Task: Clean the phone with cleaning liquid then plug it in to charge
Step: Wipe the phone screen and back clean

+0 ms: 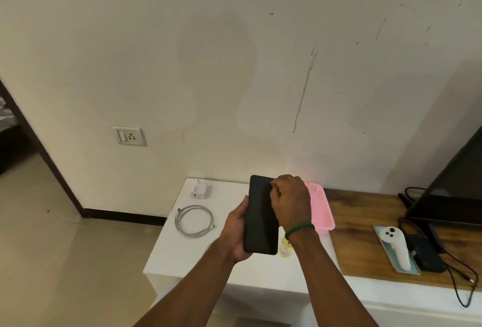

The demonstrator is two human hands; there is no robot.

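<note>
The left hand (236,232) cups the phone (261,215) by its long edges; right hand (290,200), fisted, presses its upper glass. Slim, rigid, slippery, breakable: hold the edges.

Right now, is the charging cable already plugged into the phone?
No: the coiled white charging cable lies on the white table, apart from the phone held in the left hand.

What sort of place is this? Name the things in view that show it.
Probably a room in a home. A screen stands on a low unit against a marked wall with a socket, and a doorway on the left opens onto another room.
</note>
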